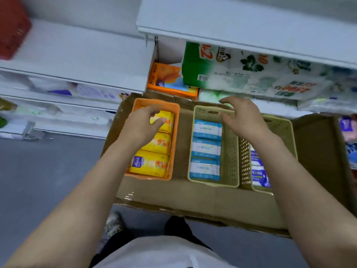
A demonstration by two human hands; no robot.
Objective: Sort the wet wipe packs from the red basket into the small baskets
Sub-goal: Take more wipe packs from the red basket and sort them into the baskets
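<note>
A cardboard box (193, 196) fills the centre, holding three small baskets. At 9 o'clock the orange basket (174, 132) holds yellow packs (149, 163); the middle beige basket (229, 151) holds blue-and-white packs (205, 148); at 3 o'clock another beige basket (284, 130) holds purple-and-white packs (258, 175). The red basket (13, 28) sits at 10 o'clock on a shelf. The left hand (140, 125) hovers over the yellow packs, fingers loosely curled, empty. The right hand (241, 117) hangs over the middle basket, fingers apart.

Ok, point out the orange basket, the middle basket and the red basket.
orange basket (176, 120): head view, right wall.
middle basket (229, 151): head view, bare right wall.
red basket (13, 29): head view, side wall, top left.
</note>
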